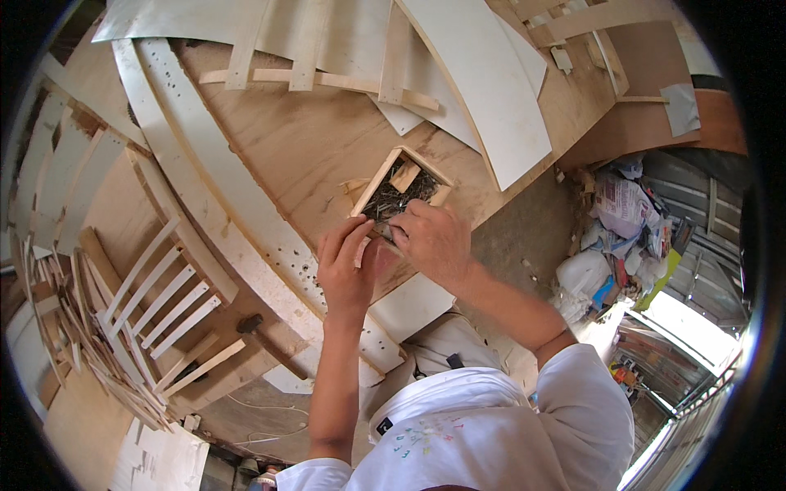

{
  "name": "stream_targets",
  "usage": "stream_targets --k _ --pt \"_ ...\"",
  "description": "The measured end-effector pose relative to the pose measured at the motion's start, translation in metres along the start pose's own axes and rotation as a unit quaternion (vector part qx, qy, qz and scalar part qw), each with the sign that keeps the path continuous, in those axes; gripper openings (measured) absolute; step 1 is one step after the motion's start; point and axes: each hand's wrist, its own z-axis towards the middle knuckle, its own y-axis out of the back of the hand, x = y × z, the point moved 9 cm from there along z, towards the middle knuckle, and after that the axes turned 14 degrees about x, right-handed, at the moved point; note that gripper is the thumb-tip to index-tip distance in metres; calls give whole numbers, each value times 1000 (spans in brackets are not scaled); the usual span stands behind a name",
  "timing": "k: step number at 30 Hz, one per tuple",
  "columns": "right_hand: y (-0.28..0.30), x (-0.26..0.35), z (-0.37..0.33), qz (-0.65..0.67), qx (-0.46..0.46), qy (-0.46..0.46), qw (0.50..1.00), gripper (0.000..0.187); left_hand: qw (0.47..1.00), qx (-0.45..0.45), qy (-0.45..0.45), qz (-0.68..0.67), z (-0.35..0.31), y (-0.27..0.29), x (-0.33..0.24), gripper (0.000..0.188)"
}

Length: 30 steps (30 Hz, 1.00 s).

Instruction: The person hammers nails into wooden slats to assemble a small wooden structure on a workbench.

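A small open wooden box rests on the plywood bench top, filled with a heap of dark nails. A small wood block lies on the nails. At the box's near left corner is my left hand, its fingers curled toward the thumb; what they hold is too small to tell. My right hand reaches over the near right side of the box. Its fingertips are pinched together close to the left hand's, and whatever is in them is hidden.
A long pale wooden strip with holes runs along the bench left of the box. Slatted wooden frames and white panels lie beyond. A hammer and thin slats are at left. Plastic bags are piled at right.
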Motion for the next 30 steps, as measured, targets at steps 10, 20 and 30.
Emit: stream_targets --k 10,20,30 --pt "3 -7 24 8 48 43 998 10 999 -18 -19 -43 -10 16 2 38" --pt "41 -30 -7 216 -132 26 967 12 998 15 -38 -56 -8 11 -18 32" --pt "-21 16 -29 548 -2 -69 834 17 942 -26 82 -324 -38 34 -3 28"
